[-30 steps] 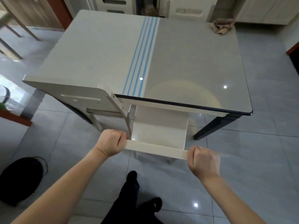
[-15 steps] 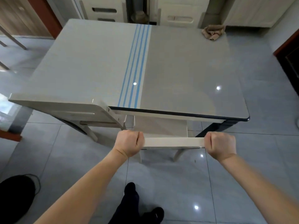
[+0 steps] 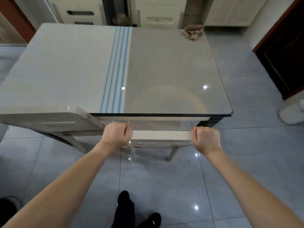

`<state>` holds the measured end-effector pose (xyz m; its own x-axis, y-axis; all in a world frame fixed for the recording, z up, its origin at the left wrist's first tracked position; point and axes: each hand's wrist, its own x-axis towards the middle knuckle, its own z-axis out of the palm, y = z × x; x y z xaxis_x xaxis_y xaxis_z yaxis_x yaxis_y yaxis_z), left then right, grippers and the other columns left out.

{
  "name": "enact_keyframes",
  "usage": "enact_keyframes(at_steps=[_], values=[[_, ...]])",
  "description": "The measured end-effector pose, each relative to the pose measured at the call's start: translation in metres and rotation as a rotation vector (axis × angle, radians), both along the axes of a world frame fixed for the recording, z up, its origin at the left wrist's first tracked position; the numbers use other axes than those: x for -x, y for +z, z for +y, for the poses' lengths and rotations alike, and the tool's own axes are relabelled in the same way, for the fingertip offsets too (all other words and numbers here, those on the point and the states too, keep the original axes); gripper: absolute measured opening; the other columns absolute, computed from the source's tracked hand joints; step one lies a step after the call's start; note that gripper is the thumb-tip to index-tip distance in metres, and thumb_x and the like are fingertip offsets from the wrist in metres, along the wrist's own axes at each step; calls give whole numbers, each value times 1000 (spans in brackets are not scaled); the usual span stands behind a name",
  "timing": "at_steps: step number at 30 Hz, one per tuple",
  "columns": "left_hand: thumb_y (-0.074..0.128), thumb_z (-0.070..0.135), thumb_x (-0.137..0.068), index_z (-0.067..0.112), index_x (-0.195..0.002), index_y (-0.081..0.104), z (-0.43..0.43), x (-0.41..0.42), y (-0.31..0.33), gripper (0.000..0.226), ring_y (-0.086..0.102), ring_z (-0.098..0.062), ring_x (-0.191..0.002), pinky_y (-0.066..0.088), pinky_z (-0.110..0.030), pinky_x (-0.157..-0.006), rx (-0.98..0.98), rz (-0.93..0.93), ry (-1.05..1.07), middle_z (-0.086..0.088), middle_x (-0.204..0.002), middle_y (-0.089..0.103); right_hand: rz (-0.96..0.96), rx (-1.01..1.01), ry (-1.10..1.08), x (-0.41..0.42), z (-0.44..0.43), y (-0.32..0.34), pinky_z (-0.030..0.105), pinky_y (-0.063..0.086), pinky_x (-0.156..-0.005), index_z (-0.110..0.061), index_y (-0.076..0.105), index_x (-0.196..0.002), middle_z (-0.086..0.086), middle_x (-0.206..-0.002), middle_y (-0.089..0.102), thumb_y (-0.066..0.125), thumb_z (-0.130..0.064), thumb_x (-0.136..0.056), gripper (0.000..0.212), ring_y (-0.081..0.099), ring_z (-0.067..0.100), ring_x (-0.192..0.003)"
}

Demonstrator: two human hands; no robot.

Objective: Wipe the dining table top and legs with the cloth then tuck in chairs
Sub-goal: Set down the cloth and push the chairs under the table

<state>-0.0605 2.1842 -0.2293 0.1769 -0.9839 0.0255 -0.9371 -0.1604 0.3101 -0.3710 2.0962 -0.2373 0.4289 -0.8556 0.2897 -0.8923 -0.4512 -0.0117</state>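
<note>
Chair further under glossy striped table

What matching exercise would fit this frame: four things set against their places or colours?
Things:
1 cloth
2 stripes
3 chair
4 door

Descriptions:
A dark, at the right edge of view
B top rail gripped by left hand and right hand
C crumpled on the table's far right corner
D blue, running down the tabletop

Pairs: 1-C, 2-D, 3-B, 4-A
</note>
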Motion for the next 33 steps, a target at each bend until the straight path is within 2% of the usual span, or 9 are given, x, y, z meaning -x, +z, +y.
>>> enact_keyframes(at_steps=[3, 5, 11, 14, 17, 21, 24, 27, 33], values=[[27, 28, -73, 13, -54, 48, -4, -1, 5, 32, 39, -26, -53, 17, -26, -47, -46, 25, -21, -4, -52, 46, -22, -19, -32, 1, 6, -2, 13, 5, -49, -15, 41, -41, 3, -36, 44, 33, -21, -79, 39, 40, 25, -29], [26, 29, -74, 16, -52, 43, -8, -2, 4, 31, 41, -26, -52, 19, -27, -49, -41, 35, -17, -1, -50, 43, -25, 2, -19, 1, -1, -1, 13, 3, -49, -18, 35, -42, 2, -35, 42, 33, -21, -79, 37, 39, 24, -28], [31, 25, -75, 8, -53, 43, -31, 10, -1, 31, 46, -30, -53, 36, -35, -51, -40, 86, 44, -11, -52, 52, -20, 53, 1, 9, -41, -2, 14, 14, -46, -12, 47, -38, 7, -35, 47, 35, -23, -78, 44, 43, 26, -28], [27, 27, -77, 14, -50, 36, -44, 21, 0, 32, 37, -22, -46, 28, -30, -45, -32, 106, 6, -6, -46, 43, -37, 44, 2, 15, -65, 1, 12, 7, -50, -11, 44, -37, 9, -34, 45, 32, -23, -78, 45, 39, 26, -27], [25, 29, -81, 18, -48, 33, -54, 28, 1, 35, 31, -14, -42, 20, -26, -44, -18, 117, -24, 2, -43, 35, -57, -5, 4, 21, -78, 1, 13, 10, -50, -16, 36, -38, 3, -35, 34, 29, -25, -79, 42, 28, 21, -32], [27, 28, -84, 18, -47, 33, -60, 20, -1, 38, 30, -13, -41, 18, -24, -44, -4, 97, -29, 3, -43, 35, -74, 25, 8, 17, -83, -4, 12, 10, -50, -17, 34, -39, 5, -34, 40, 30, -24, -79, 40, 25, 19, -34], [25, 29, -83, 16, -49, 36, -62, 10, -4, 38, 29, -14, -41, 19, -24, -43, -16, 92, -37, 2, -43, 35, -97, 38, 9, 12, -81, -7, 13, 11, -49, -18, 31, -40, 3, -33, 35, 32, -23, -78, 39, 24, 19, -32], [27, 26, -83, 18, -49, 34, -64, 4, -3, 36, 29, -14, -42, 20, -24, -44, -33, 98, -56, 2, -43, 34, -113, 44, 1, 5, -79, -7, 15, 18, -46, -19, 30, -40, 5, -32, 39, 32, -23, -79, 39, 23, 19, -32], [28, 27, -84, 17, -51, 37, -63, 3, -1, 35, 33, -14, -43, 22, -25, -44, -49, 113, -35, 1, -44, 38, -87, -113, -39, 2, -76, -4, 21, 21, -47, -17, 29, -46, 11, -41, 45, 20, -30, -78, 36, 35, 26, -39]])
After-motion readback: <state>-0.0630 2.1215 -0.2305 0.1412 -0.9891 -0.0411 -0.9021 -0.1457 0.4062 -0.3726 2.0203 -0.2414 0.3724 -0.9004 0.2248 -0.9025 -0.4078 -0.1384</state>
